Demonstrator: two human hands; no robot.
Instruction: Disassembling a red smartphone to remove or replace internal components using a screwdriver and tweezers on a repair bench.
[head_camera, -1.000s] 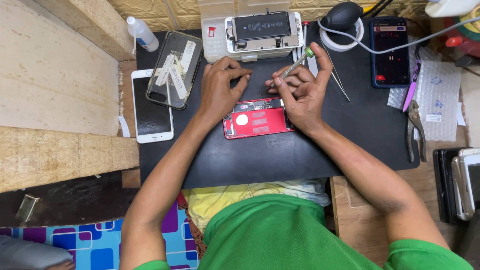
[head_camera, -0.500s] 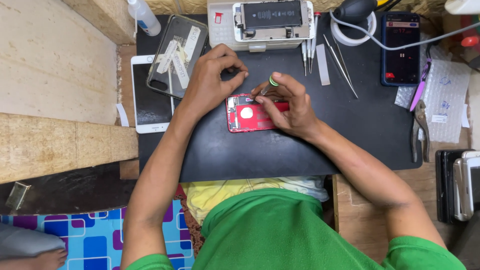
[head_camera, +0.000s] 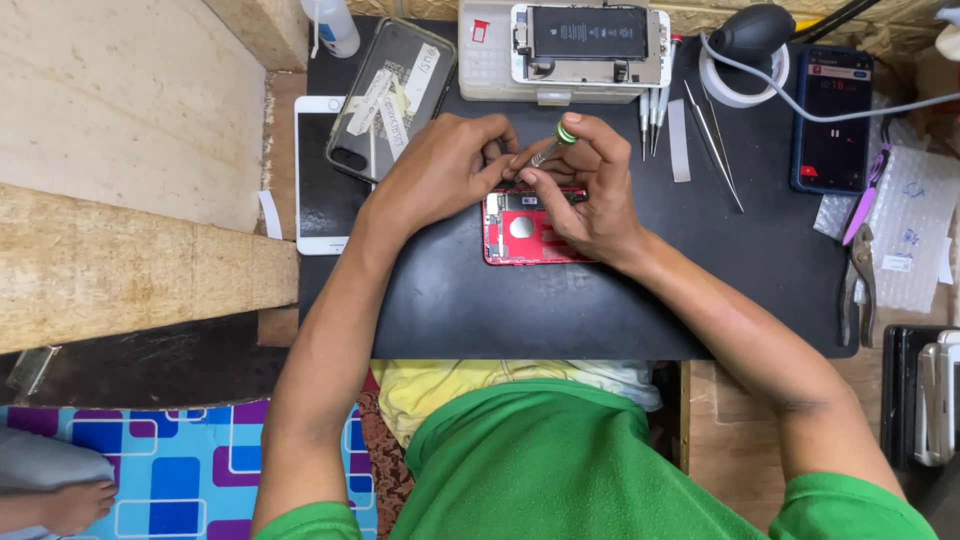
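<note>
From the head view, a red phone shell (head_camera: 528, 228) lies flat near the middle of the black mat (head_camera: 560, 310), its open inside facing up. The right hand (head_camera: 590, 190) pinches a small screwdriver (head_camera: 553, 146) with a green cap between thumb and fingertips, the tip angled down toward the shell's upper edge. The left hand (head_camera: 440, 165) rests curled on that same upper edge, its fingertips pressing down to steady it; whether it grips anything small I cannot tell.

The shell looks light, stiff and thin, with fragile parts exposed inside (best held by its rim, never by the innards). The driver is slim and likely to slip, so a grip near the cap suits it.

Farther back lie tweezers (head_camera: 715, 140), a white phone (head_camera: 320, 175) and a dismantled phone (head_camera: 590, 45).
</note>
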